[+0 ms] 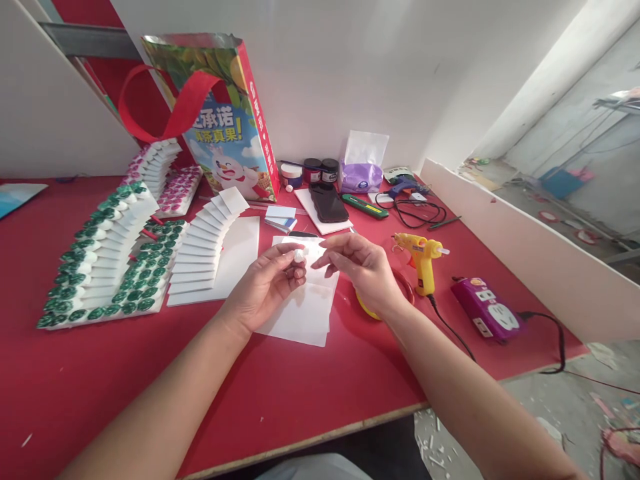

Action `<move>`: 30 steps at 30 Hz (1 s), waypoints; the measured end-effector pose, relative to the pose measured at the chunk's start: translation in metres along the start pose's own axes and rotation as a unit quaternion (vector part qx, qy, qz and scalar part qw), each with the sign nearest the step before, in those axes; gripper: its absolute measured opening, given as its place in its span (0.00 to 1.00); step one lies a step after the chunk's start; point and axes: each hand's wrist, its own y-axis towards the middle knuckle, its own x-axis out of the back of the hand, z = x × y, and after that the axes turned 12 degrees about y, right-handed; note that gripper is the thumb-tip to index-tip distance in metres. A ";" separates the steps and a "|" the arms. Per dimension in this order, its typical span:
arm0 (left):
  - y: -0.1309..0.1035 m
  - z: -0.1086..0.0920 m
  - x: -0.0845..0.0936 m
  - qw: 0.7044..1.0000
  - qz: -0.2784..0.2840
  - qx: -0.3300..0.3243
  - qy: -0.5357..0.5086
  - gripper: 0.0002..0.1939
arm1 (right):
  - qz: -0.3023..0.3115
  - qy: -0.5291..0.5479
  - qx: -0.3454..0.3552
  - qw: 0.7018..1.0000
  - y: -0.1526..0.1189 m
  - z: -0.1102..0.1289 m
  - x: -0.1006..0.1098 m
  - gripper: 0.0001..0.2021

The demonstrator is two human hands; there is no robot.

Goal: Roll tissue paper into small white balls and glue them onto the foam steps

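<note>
My left hand (273, 280) is closed, pinching a small white lump (299, 256) between thumb and fingertips. The lump looks soft, though its material is unclear. Just right of it hovers my right hand (363, 270), its fingers loosely bent and apart, with nothing visible in them. Both hands are above white paper sheets (300, 320) on the red table (280, 387). A round yellow-and-red object (367, 307) lies partly hidden beneath my right hand. On the left stands a curved stepped piece of white strips with green-topped knobs (100, 247), beside a fan of bare white strips (205, 240).
A yellow glue gun (423, 257) and a purple power strip (487, 310) stand right, with cables. Behind are a phone (329, 203), a green cutter (365, 205), jars (321, 171), purple tissues (361, 177) and a printed bag (220, 127). A low white panel (500, 247) edges the right.
</note>
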 end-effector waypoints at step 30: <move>0.000 0.006 0.005 0.999 0.034 -0.017 0.016 0.07 | -0.140 -0.001 0.062 0.988 0.006 0.010 0.012 0.18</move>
